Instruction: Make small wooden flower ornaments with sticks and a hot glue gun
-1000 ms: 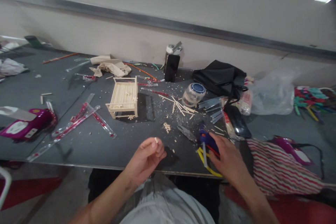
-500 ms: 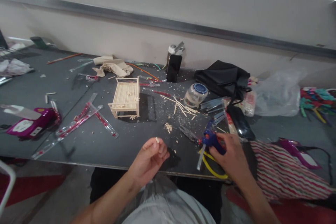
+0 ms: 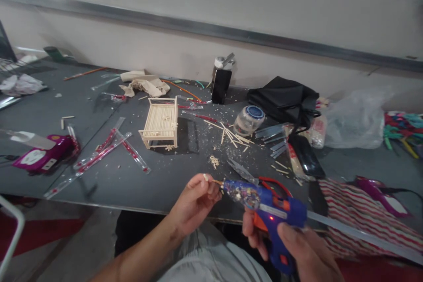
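Between the thumb and fingertips of my left hand (image 3: 194,205) is a small pale wooden piece (image 3: 205,177). My right hand (image 3: 306,246) is wrapped round the handle of a blue hot glue gun (image 3: 261,198) with a lit red light. Its nozzle points left, right beside the wooden piece; whether they touch I cannot tell. A long clear glue stick (image 3: 357,231) sticks out of the gun's back. Behind the gun lie red-handled scissors (image 3: 243,169), partly covered. A miniature bed-like frame of thin wooden sticks (image 3: 161,119) stands farther back, left of a little heap of wooden bits (image 3: 214,161).
Loose wooden sticks (image 3: 233,137) lie by a blue-lidded jar (image 3: 247,121). A phone (image 3: 221,86) leans upright at the back, near a black bag (image 3: 280,94). Clear red-marked sleeves (image 3: 99,154) and a purple device (image 3: 46,152) are left; striped cloth (image 3: 360,216) hangs right.
My right hand has lifted the glue gun from the table's right side and swung its nozzle over to my left hand. The left hand keeps its pinch on the wooden piece.
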`<state>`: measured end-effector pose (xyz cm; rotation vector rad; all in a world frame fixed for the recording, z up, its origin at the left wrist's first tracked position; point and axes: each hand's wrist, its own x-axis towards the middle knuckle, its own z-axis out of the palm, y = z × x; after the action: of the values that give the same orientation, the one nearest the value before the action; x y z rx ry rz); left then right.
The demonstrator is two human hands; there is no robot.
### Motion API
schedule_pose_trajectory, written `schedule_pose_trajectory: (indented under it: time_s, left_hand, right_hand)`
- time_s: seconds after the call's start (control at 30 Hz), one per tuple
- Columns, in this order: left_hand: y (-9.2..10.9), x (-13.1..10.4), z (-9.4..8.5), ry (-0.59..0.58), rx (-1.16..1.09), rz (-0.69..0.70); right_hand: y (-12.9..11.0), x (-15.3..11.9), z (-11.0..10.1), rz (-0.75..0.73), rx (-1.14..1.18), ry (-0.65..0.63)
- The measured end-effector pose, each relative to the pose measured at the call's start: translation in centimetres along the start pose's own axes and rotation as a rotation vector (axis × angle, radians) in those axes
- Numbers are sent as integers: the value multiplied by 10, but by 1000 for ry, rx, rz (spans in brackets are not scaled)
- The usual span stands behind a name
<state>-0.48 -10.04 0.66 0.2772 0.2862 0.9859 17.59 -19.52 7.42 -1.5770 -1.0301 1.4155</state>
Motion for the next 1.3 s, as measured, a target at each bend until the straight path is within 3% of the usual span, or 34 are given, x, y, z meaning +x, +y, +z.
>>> schedule_pose_trajectory:
  time_s: [0.5, 0.73, 1.0, 1.3]
  left_hand:
    - [3, 0, 3, 28, 34, -4]
    - [3, 0, 2, 46, 34, 0]
    - [3, 1, 1, 71, 36, -10]
    - [4, 0, 2, 94, 59, -4]
  right_hand:
    - [10, -8, -5, -133, -292, 79]
    - [20, -9, -9, -175, -266, 125]
    - [9, -3, -10, -130, -267, 97]
    - [2, -4, 3, -98, -231, 206]
